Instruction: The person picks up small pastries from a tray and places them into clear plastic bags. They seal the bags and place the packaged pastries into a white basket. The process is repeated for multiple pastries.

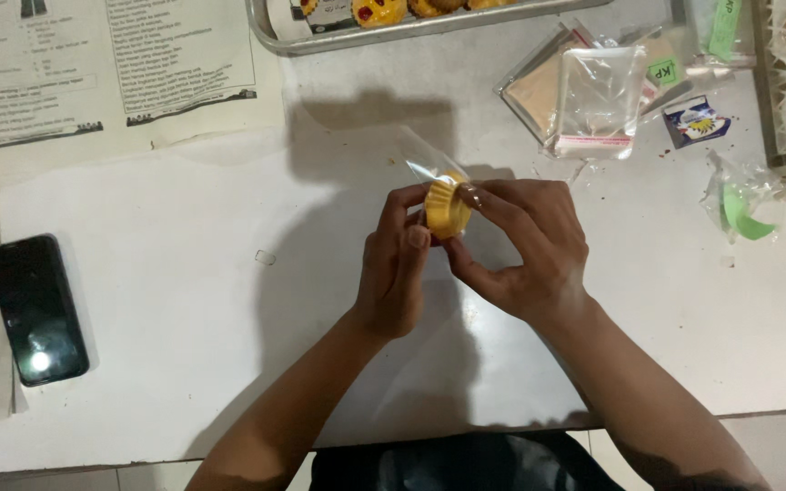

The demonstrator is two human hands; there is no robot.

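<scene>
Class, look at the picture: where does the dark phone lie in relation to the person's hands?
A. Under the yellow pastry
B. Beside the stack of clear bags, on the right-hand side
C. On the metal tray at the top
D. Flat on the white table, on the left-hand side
D: the dark phone lies flat on the white table, well clear of the left hand and the right hand, which hold the yellow pastry.
</scene>
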